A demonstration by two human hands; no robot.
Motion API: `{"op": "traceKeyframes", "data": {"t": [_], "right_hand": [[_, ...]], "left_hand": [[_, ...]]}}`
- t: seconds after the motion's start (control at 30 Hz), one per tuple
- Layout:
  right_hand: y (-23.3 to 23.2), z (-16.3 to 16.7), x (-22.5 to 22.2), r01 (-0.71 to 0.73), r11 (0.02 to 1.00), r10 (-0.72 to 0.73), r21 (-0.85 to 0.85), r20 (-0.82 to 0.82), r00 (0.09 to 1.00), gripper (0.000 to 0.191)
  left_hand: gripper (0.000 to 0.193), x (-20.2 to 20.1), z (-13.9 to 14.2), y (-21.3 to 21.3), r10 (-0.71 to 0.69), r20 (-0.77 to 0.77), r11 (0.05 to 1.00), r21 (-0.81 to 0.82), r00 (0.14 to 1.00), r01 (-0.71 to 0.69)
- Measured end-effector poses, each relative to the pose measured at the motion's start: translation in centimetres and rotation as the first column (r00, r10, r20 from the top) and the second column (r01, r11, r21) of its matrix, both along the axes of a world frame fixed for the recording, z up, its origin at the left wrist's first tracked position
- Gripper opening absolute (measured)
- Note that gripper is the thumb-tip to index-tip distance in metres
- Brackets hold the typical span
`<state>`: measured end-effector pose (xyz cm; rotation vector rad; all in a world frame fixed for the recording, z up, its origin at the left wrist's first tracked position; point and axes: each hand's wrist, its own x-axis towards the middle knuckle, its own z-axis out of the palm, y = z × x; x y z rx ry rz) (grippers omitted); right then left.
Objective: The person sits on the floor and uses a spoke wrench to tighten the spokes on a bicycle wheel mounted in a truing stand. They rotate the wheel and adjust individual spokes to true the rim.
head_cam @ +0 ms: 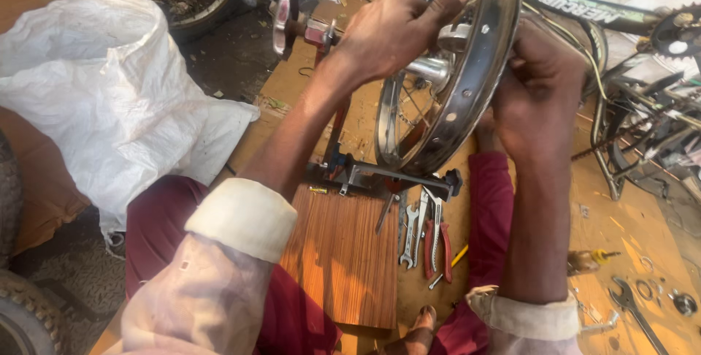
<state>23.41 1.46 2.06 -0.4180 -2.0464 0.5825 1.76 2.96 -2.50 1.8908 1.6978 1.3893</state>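
Gripping the chrome bicycle wheel rim [467,85] on a truing stand [380,176], the left hand [394,30] and right hand [537,96] wrapped their fingers around it; spanners [410,234] lay below.

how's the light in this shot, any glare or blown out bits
Head view: hard sunlight from the right, glare streaks on the chrome wheel rim, white sack nearly blown out, left hand and right hand sharp, top-left corner in deep shadow.
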Motion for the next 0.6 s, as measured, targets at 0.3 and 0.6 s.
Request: {"op": "traceKeyframes", "data": {"t": [0.3,0.6], "right_hand": [[0.8,-1.0,-0.3,-0.151,0.968,0.134,-0.201,-0.093,0.987,0.017],[0.5,-2.9,-0.5,-0.023,0.995,0.012,-0.099,-0.105,0.994,0.02]], "left_hand": [[0.084,0.0,0.2,0.3,0.046,0.04,0.997,-0.059,0.998,-0.043],[0.088,-0.5,-0.7,0.8,0.04,-0.008,0.999,-0.036,0.999,-0.04]]}}
